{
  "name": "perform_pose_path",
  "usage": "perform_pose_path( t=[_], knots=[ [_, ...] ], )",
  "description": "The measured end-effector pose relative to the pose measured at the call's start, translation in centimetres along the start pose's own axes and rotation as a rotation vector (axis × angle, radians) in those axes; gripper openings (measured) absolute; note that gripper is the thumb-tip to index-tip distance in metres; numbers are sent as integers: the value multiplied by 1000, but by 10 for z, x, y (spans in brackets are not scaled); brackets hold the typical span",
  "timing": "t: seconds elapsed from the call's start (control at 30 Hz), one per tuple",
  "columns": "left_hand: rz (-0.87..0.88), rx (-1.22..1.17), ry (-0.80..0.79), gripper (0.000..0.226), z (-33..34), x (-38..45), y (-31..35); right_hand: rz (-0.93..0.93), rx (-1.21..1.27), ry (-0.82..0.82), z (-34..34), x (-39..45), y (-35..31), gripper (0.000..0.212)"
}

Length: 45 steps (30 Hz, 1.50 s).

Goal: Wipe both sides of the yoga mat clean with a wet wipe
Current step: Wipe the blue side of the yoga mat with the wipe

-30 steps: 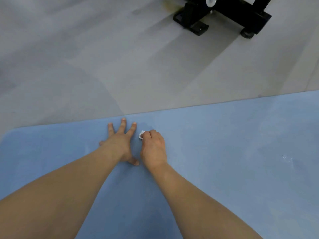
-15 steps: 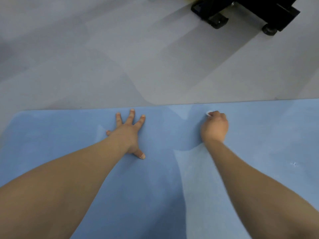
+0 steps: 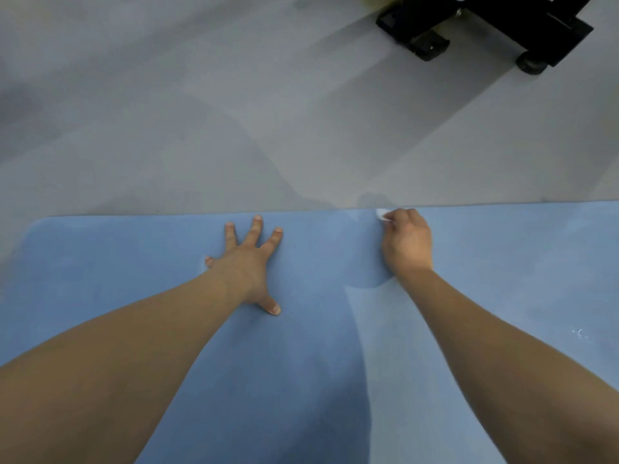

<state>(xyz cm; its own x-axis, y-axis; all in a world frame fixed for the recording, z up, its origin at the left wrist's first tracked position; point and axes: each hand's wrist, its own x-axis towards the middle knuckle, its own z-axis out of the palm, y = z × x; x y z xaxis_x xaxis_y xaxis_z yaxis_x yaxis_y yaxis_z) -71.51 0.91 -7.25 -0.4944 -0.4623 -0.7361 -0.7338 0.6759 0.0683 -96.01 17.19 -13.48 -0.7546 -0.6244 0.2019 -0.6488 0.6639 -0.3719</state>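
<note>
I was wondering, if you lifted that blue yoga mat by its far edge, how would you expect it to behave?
The yoga mat lies thin and perfectly flat on the floor, so it would probably droop rather than stay stiff. The left hand is spread flat on it while the right hand wipes with the wet wipe, suggesting it may slide if pushed.

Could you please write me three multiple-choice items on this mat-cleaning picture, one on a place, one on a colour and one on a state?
1. Where is the wet wipe?
A. at the mat's far edge
B. on the bare floor by the black stand
C. under the left palm

2. What colour is the yoga mat?
A. green
B. blue
C. red

3. How is the left hand?
A. clenched in a fist
B. lifted off the mat
C. flat, fingers spread

Answers: 1 A, the right hand holds it at the edge; 2 B, the mat is plainly blue; 3 C, its palm presses the mat.
</note>
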Motion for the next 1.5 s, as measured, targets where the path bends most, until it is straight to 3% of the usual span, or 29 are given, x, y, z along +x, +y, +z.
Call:
perform_pose_path(
  t=[0.07,0.17,0.3,0.4,0.5,0.57,0.77,0.9,1.0,1.13,1.27,1.33,1.5],
  knots=[
    [-8,-1,-10,151,-2,0,2,158,24,5,-4,1,7,22],
    [-6,-7,-8,151,-3,0,2,335,107,46,9,-1,-38,22],
    [8,-23,-4,152,-2,-2,1,55,219,-94,44,-23,-136,24],
    [8,-43,-8,153,-2,-3,2,-92,212,-213,52,-31,-172,21],
    [11,-30,-3,152,-2,-2,1,-255,134,-195,41,-21,-134,16],
    [9,-21,1,151,0,-2,0,-264,58,-128,28,-6,-84,14],
    [-5,8,4,152,0,0,2,152,-70,0,-28,27,65,24],
    [-2,6,-4,152,-1,1,3,320,-39,32,-22,21,46,24],
    [0,-1,2,152,-2,0,3,132,60,40,0,-8,-15,17],
    [-4,4,1,152,-4,-2,3,-187,115,-72,16,-51,-73,17],
    [-4,15,7,152,-4,-3,3,-302,24,-105,2,-33,-23,14],
    [-1,20,9,153,-4,-3,3,-172,-51,-60,-19,-18,29,10],
    [-12,42,11,153,-2,-1,4,319,-164,15,-82,-13,152,24]
  ],
)
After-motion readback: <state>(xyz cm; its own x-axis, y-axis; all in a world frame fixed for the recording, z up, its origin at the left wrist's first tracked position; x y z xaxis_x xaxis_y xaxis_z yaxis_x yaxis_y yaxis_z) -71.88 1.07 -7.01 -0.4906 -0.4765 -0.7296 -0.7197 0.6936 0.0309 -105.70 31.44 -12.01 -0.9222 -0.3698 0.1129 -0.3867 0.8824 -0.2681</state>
